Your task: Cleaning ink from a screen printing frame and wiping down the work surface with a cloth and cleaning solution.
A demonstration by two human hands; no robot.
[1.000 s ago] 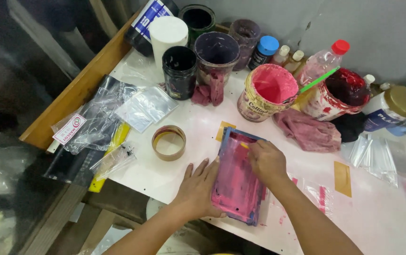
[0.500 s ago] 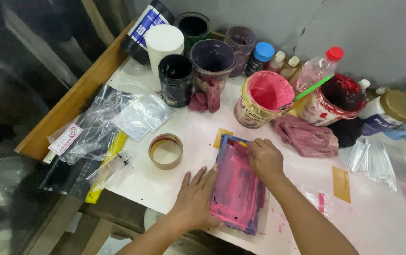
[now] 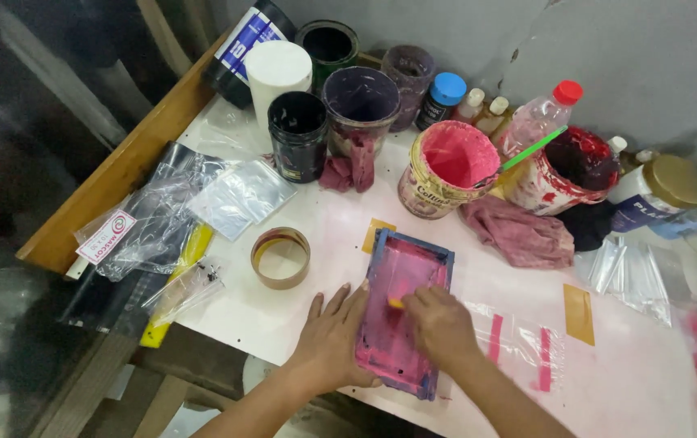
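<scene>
Hands work a small blue-framed printing screen [image 3: 404,312] stained pink, lying flat on the white desk [image 3: 316,243]. Left hand [image 3: 331,341] lies with fingers spread on the frame's left edge, while right hand [image 3: 439,324] has its grip pinched on a small yellow piece [image 3: 396,303] pressed to the mesh. Beyond the left hand sits a tape roll [image 3: 281,257]; beyond the right, a pink paint can [image 3: 448,169] and pink rag [image 3: 519,232].

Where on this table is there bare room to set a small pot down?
Bare white table lies right of the pink-stained screen frame, beyond the clear bags with pink stripes. A smaller patch sits between the brown tape roll and the frame. The back row of paint tins is crowded.
</scene>
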